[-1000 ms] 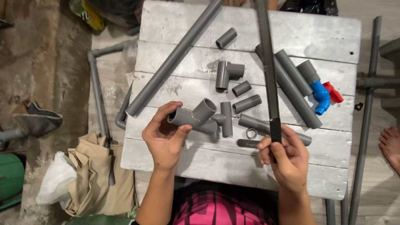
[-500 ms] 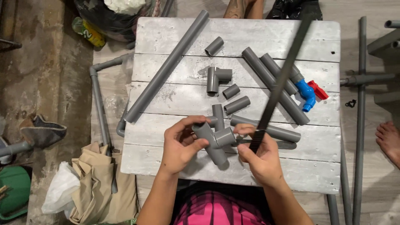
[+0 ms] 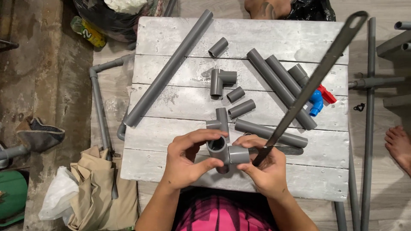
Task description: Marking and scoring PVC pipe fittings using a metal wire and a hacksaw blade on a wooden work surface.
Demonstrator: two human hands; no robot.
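Both hands meet low over the whitewashed plank bench (image 3: 274,47), holding one grey pipe fitting (image 3: 222,150) between them, just above the bench's near planks. The left hand (image 3: 186,160) has its grip wrapped around the fitting's open-mouthed socket, thumb below and fingers curled over the top. The right hand (image 3: 263,169) pinches the fitting's side branch with thumb and forefinger while the rest of its grip is clenched around the lower end of a long dark file (image 3: 312,83), which slants up and to the right across the bench. Half a second ago the hands were a little farther apart and the fitting lay across the bench with its arms spread; now it is turned so that one round opening faces the camera, and the hands have drawn together around it. A second ago the file stood almost straight up; it now leans well over. Beyond the hands lie a tee fitting (image 3: 220,122), short grey pipe stubs (image 3: 242,108), a long grey pipe (image 3: 169,68) and a blue valve (image 3: 316,102) with a red handle.
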